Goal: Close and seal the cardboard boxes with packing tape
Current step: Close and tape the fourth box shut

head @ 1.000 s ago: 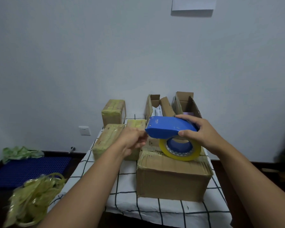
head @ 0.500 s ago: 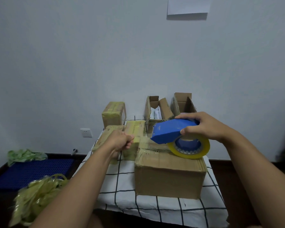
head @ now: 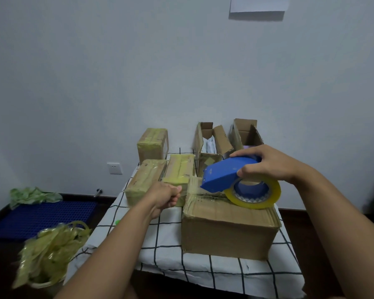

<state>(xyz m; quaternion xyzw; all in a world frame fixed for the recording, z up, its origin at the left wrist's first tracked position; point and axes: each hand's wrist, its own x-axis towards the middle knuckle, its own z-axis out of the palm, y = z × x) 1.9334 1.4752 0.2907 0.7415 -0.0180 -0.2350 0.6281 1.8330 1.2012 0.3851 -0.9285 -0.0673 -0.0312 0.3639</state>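
A large closed cardboard box (head: 227,231) sits at the near middle of the checked table. My right hand (head: 266,165) grips a blue tape dispenser (head: 222,175) with a yellow roll of packing tape (head: 255,195) resting on the box's top. A clear strip of tape runs from the dispenser leftward over the box's left top edge. My left hand (head: 166,196), fingers curled, pinches the free end of that strip just left of the box.
Three taped boxes (head: 153,144) (head: 145,180) (head: 179,169) stand at the back left of the table (head: 162,240). Two open boxes (head: 209,141) (head: 246,134) stand at the back right. A bin of crumpled yellow tape (head: 50,251) sits on the floor left, beside a blue mat (head: 41,216).
My left hand has pulled the tape end leftward and down, away from the dispenser. My right hand has tilted the dispenser's nose down onto the box top.
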